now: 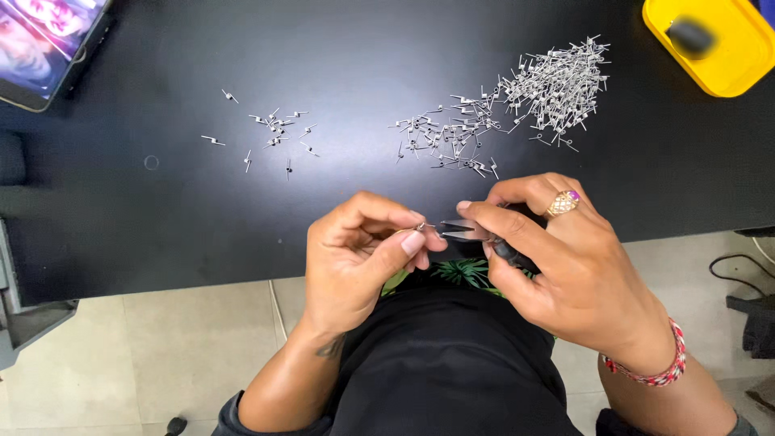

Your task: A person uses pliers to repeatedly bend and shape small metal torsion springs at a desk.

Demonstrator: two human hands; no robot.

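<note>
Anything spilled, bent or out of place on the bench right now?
Nothing stands out. The big pile of small metal coils and the smaller scatter lie loose on the black table. The left hand pinches one coil at the pliers in the right hand.

Both forearms come up from the bottom edge of the frame and meet just below its centre. The left hand (359, 258) is curled, thumb pressed against the bent forefinger in a tight pinch, palm turned inward, with a small dark mark at the wrist. The right hand (565, 270) sits just beside it, fingers wrapped closed, forefinger stretched leftward toward the other thumb; the fingertips look almost touching, though I can't be sure. Its ring finger bears a ring, its wrist a band.
</note>
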